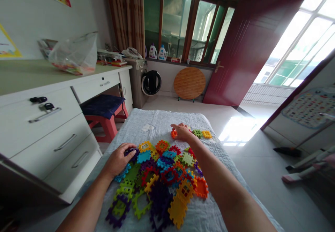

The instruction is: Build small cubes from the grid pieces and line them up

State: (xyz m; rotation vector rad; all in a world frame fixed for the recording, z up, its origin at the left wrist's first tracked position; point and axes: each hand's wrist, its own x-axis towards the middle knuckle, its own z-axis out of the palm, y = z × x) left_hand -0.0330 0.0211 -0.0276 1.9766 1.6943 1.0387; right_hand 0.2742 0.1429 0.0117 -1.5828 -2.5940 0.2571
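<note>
"So, how far along does the work look?"

"Early, I'd judge. A big heap of colourful plastic pieces (164, 162) covers the middle and near part of a pale quilt (138, 117), mostly loose and overlapping. Only a short row lies apart, towards the far right corner: a green piece (197, 133), a yellow piece (207, 134) and, at the row's left end, an orange piece (173, 134)."

"And the hands?"

"The right hand (181, 132) is over that row, beside the orange piece; I can't tell whether its grip is closed on anything. The left hand (120, 160) curls over a purple piece (135, 157) at the heap's left side, touching it, perhaps not clamped."

"Where is there room?"

"Bare quilt stretches along the far edge and into the far left corner. The yellow piece sits close to the right edge, so extending the row that way looks tight. The right forearm crosses above the right side."
</note>
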